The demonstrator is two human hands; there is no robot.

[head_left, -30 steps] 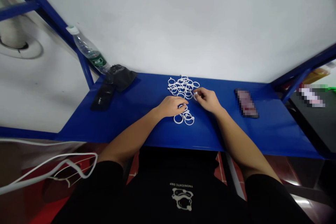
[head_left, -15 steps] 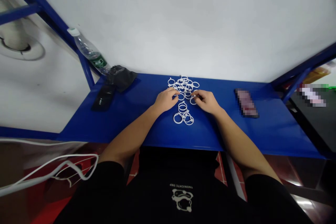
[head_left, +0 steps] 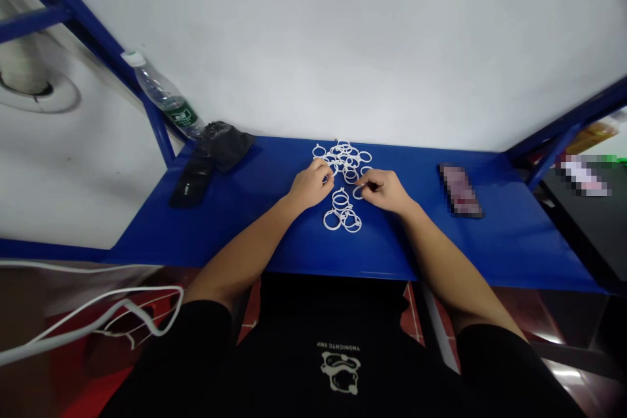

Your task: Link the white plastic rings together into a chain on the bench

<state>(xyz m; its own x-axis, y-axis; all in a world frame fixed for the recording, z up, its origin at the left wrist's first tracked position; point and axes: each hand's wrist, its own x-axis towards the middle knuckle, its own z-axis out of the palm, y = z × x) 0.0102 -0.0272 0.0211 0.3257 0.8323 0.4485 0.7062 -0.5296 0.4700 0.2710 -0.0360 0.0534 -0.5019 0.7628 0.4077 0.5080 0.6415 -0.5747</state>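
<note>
A heap of several white plastic rings (head_left: pixel 345 157) lies at the back of the blue table (head_left: pixel 255 222). A smaller cluster of rings (head_left: pixel 341 214) sits nearer to me. My left hand (head_left: pixel 309 187) has its fingers curled at the left edge of the heap, pinching a ring. My right hand (head_left: pixel 386 189) is closed, its fingertips pinching a white ring (head_left: pixel 358 192) between the two groups.
A clear water bottle (head_left: pixel 164 98) leans against the blue frame post at the back left. A black pouch (head_left: pixel 226 141) and a flat black case (head_left: pixel 192 181) lie beside it. A phone (head_left: pixel 460 191) lies to the right. White cables (head_left: pixel 98 320) hang at lower left.
My left hand has moved from the near cluster up to the left edge of the heap. My right hand has drawn back a little toward me with a ring.
</note>
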